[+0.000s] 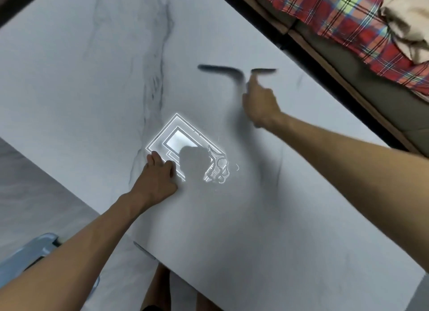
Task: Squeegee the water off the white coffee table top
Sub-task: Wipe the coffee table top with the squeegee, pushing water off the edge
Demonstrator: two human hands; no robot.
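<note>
- The white, grey-veined counter [232, 218] fills most of the view and runs diagonally from near right to far left.
- The right hand [261, 106] reaches out over the far right part of the counter, its fingers [251, 83] closed around the handle of a dark squeegee [222, 69].
- The squeegee is motion-blurred; its long blade lies across the counter just beyond the hand, and the curved neck bends back down into the grip.
- The left hand [160, 173] rests palm-down on the counter near its left edge, fingers [152, 158] stretched flat and slightly spread, holding nothing.
- Just right of the left hand, a patch of water [218, 169] sits on the counter, its irregular puddles glinting with a bright reflection of a rectangular ceiling light.
- The water lies well short of the squeegee blade, between the two hands and nearer the left one.
- A head-shaped shadow falls across the reflection.
- Beyond the far right edge of the counter stands a bed [348, 62] with a red plaid blanket [336, 16] and a cream cloth [408, 20] on top.
- At the near left, on the pale floor, a light blue object [30, 257] shows partly behind the left forearm; what it is cannot be told.
</note>
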